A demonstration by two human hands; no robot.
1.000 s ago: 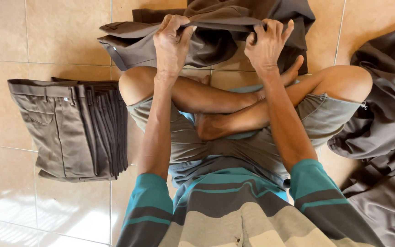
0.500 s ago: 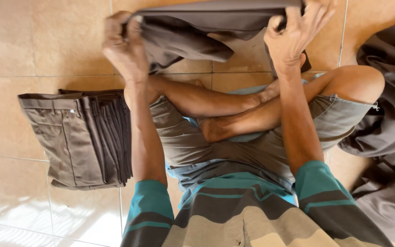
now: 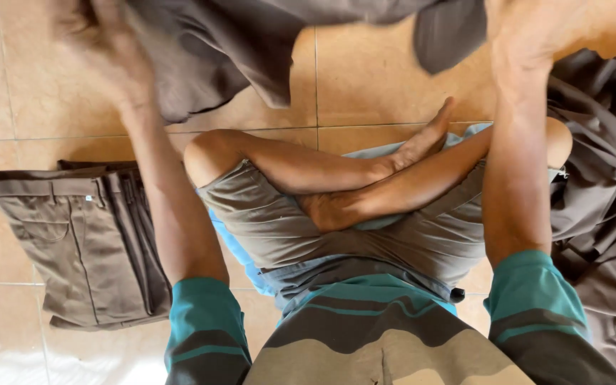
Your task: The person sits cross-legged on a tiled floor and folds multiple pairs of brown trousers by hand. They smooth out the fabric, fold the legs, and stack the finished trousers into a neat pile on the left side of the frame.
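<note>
Trousers (image 3: 265, 50), dark grey, hang stretched between both hands at the top of the view, above the floor (image 3: 30, 85) in front of the crossed legs (image 3: 365, 185). The left hand (image 3: 101, 43) is blurred, so its fingers cannot be made out singly, but it is closed on one edge of the cloth; the right hand (image 3: 529, 32) is partly cut by the upper edge and seems clenched on the other edge, though its fingers are not clear either. A second ago the hands were close together, bunching the cloth low over the knees; half a second ago they had drawn apart with the cloth pulled into a flat band; now they are wider again and higher, and the cloth sags in a broad fold between them with a loose end (image 3: 450, 32) dangling near the right forearm. I judge this to be a shake-out, spreading the garment before it is laid flat, with the folding itself not yet begun. Outward on the left, a neat stack (image 3: 83, 235) of folded trousers lies on the tiles, unchanged. On the right, a loose heap (image 3: 607, 214) of dark cloth lies beside the right knee, also as before.
</note>
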